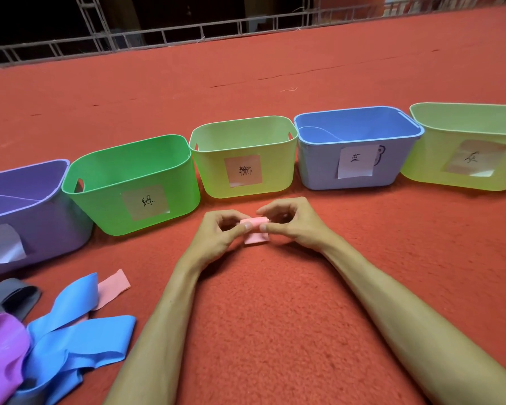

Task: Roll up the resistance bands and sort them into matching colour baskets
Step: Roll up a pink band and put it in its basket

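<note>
Before the middle basket [211, 176], your left grip [216, 233] and right grip [294, 226] are both pinching the rolled pink band [256, 225].

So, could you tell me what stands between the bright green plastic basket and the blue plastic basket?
In the head view, a pale yellow-green plastic basket with a pinkish paper label stands between the bright green basket and the blue basket.

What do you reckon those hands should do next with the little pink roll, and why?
Probably one more turn of the roll. The left hand and right hand both pinch the pink band, which is mostly rolled, but a short loose end lies flat on the red carpet beneath it. Tucking that in likely comes before sorting it.
</note>
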Demonstrator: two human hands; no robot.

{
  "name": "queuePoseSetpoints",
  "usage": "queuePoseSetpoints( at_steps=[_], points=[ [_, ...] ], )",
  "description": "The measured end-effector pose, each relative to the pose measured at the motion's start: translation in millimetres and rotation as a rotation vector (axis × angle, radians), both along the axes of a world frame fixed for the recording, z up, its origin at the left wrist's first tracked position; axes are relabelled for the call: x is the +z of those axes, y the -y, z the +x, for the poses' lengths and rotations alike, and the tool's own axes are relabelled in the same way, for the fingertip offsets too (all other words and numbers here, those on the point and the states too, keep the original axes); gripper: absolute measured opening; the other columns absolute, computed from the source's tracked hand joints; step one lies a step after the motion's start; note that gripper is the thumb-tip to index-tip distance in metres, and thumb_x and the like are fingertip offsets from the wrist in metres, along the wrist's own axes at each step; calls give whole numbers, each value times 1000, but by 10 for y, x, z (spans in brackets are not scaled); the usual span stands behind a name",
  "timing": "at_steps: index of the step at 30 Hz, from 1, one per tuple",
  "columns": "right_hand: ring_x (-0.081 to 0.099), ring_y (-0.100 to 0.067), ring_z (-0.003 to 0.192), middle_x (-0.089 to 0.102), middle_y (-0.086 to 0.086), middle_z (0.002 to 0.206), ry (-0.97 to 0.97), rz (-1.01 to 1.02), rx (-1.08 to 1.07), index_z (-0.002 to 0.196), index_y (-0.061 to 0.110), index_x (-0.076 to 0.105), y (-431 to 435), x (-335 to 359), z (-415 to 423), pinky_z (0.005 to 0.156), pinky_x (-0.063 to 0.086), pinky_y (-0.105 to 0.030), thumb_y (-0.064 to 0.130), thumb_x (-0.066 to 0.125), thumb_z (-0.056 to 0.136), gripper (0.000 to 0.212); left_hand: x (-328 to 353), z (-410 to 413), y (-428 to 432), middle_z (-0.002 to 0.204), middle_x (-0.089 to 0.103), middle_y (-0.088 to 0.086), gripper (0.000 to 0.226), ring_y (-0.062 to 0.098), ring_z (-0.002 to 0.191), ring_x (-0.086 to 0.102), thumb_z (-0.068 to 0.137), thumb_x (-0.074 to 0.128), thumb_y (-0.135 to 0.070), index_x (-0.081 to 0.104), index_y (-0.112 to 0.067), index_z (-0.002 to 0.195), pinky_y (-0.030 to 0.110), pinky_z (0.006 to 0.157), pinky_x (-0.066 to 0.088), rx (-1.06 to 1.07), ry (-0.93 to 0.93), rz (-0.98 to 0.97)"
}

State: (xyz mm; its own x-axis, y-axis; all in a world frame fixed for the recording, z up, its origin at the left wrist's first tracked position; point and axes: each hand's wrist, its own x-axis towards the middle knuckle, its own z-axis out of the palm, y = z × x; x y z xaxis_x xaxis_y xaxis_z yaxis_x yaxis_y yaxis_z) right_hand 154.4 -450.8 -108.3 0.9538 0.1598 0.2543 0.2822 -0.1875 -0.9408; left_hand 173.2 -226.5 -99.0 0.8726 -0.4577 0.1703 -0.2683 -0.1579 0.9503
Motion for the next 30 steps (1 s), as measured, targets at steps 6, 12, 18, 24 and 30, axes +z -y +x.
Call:
queuePoseSetpoints(
  at_steps=[6,12,18,24,30],
  points=[
    [71,-13,85,80,-13,94,-15,1,56,100,1,79,-25,38,-24,81,53,-27,12,74,95,13,-24,36,-7,99,79,10,14,16,89,68,92,76,-9,78,-7,105,32,84,50,1,40,10],
    [73,-19,87,79,-18,98,19,48,52,106,-3,76,9,26,-28,80,57,-28,1,78,89,17,-14,32,21,93,78,4,13,6,81,62,92,76,-12,79,-9,105,20,76,45,-14,19,37],
    [71,-20,87,79,-13,97,28,24,31,105,2,78,44,13,-8,83,56,-40,-2,84,80,26,21,-14,36,96,80,4,16,8,88,69,95,74,-21,80,-9,104,20,83,49,-34,7,44],
    [66,-12,79,76,-9,88,-16,20,25,102,-2,73,6,13,-3,74,53,-23,-3,88,76,30,6,24,-22,99,75,17,22,20,85,61,84,79,-22,77,-13,104,34,80,45,-39,26,-14],
    [71,-22,85,78,-19,94,23,46,20,98,1,77,-2,-26,-3,82,55,-40,5,86,81,19,-12,1,13,89,75,3,21,11,76,59,79,82,-1,72,-3,97,29,75,45,-3,0,-32]
  ],
)
